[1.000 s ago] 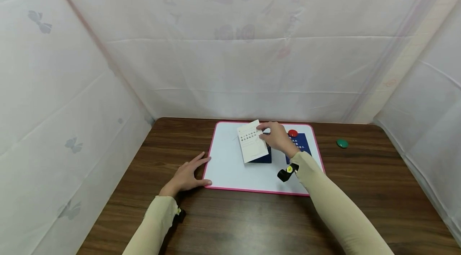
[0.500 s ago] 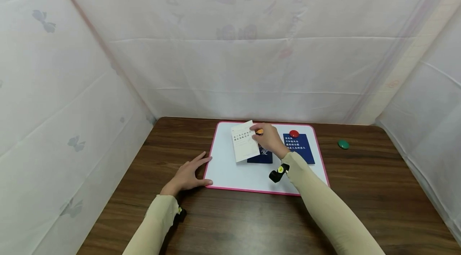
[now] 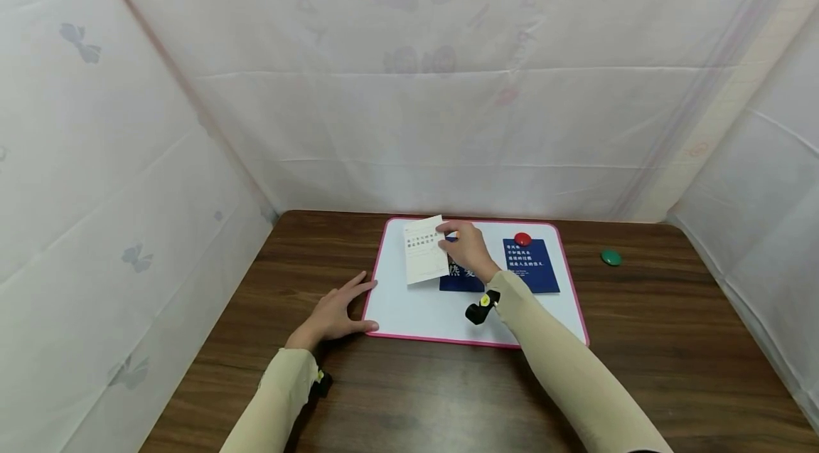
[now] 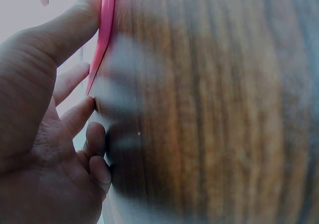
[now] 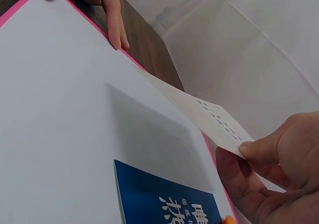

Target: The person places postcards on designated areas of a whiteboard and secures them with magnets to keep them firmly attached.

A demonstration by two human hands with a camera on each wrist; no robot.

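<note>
Wood-grain table (image 3: 409, 396) carries my whiteboard (image 3: 409, 307). Right hand (image 3: 470, 250) pinches the white card (image 3: 425, 259) by its right edge, raised, long axis near-vertical; left hand (image 3: 333, 312) lies flat, nearer the board's left rim.

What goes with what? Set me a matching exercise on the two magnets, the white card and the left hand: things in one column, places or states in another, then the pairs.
1. white card
2. red magnet
3. green magnet
4. left hand

A. on the bare wooden table, right of the board
B. fingers straight against the board's pink left edge
C. pinched in the right hand, lifted off the board
D. at the top edge of a blue card

Pairs: 1-C, 2-D, 3-A, 4-B
</note>
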